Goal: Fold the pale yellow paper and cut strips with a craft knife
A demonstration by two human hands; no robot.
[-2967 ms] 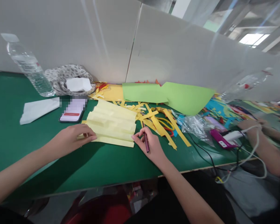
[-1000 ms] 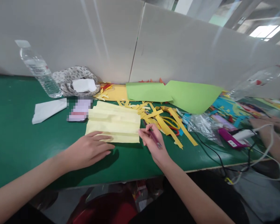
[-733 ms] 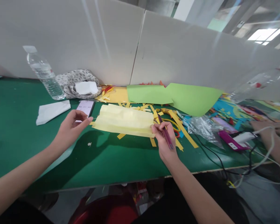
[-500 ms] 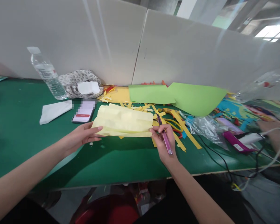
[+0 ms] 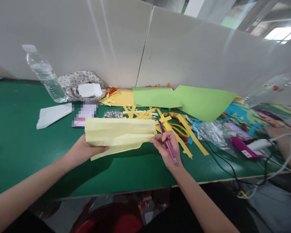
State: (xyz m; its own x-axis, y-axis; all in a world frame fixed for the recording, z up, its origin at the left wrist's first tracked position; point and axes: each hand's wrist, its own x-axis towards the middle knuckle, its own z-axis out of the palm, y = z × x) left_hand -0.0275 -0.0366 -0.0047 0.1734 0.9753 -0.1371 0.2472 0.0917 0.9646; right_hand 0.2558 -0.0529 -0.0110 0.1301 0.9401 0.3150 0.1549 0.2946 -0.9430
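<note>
Paper (image 5: 118,131) is showing creases, not yet flat, left hand (image 5: 80,150) pinching it, right hand (image 5: 174,146) gripping edge plus purple tool (image 5: 171,150).

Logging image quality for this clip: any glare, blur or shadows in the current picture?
Head view: pale streaks cross the grey partition; the phone is partly pixelated; the far-right bottle looks smeared; a shadow darkens the green table below the yellow paper.

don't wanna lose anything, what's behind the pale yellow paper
Past the pale yellow paper, yellow strips, a phone and an unclear silvery patch show. Whatever lies directly behind it is covered.
</note>
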